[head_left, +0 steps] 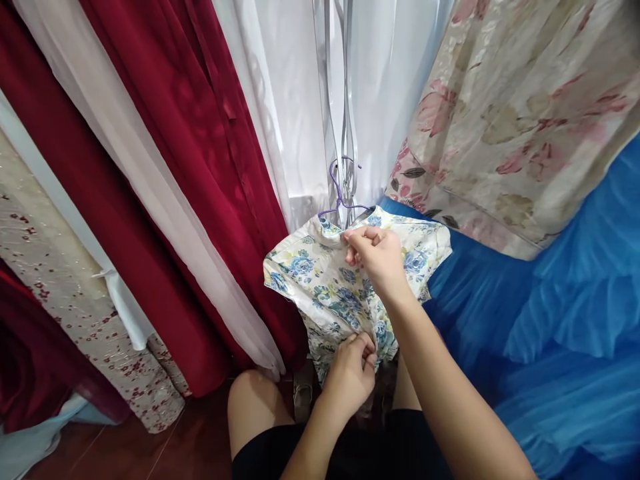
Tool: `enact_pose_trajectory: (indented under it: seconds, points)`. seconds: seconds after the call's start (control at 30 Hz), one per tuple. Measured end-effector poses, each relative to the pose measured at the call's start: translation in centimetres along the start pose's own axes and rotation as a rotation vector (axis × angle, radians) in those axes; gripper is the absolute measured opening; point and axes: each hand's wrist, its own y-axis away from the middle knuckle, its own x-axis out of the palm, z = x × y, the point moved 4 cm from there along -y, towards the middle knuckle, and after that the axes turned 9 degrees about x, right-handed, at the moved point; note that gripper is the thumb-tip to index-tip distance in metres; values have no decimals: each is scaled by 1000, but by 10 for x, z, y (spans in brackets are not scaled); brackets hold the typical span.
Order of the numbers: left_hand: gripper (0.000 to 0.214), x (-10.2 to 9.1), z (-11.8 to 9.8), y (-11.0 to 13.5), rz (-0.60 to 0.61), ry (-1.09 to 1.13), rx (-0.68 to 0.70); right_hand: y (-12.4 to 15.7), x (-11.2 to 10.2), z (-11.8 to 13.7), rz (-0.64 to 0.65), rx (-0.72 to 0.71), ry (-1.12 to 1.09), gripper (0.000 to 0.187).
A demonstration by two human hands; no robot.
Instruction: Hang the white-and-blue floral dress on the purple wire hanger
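Observation:
A white blouse with blue floral print [313, 280] hangs on a thin purple hanger [334, 179] in front of my knees. Near the neckline, my right hand [375, 253] pinches the front opening of the blouse. Lower down, my left hand [350, 373] is closed on the same opening, close to the hem. The cloth between the two hands is drawn into folds. Whatever fastening lies under my fingertips is hidden.
Long dark red drapes [165, 180] and a pale sheer cloth [145, 153] hang at the left. White fabric with grey ribbons [345, 87] is behind the hanger. Floral cloth [515, 133] and a blue ruffled skirt [550, 320] fill the right. Reddish floor tiles [175, 443] show below.

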Motion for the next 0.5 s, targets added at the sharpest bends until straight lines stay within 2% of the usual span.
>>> enact_pose_trajectory:
  seconds: [0.07,0.17,0.2,0.23,0.3,0.4,0.43,0.5]
  points:
    - [17,-22,-8,-16,-57,30,49,10,-5,-3,22,8,11,20]
    - [23,-77,-30,-50,-339,-1,139,22,-14,-5,46,-9,58,22]
    - [30,-95,-40,-63,-410,-36,201,24,-16,-4,57,-25,80,22]
    - [37,-108,-51,-76,-427,-80,278,25,-17,-3,72,-42,100,23]
    - [31,-124,-71,-100,-385,-176,418,22,-17,-3,92,-74,134,23]
    - [23,-130,-93,-121,-300,-322,536,13,-18,-18,28,-109,224,22]
    - [22,-132,-97,-124,-307,-351,556,11,-19,-28,-6,-108,270,22]
    - [21,-145,-100,-126,-397,-359,575,11,-22,-51,-31,-80,358,22]
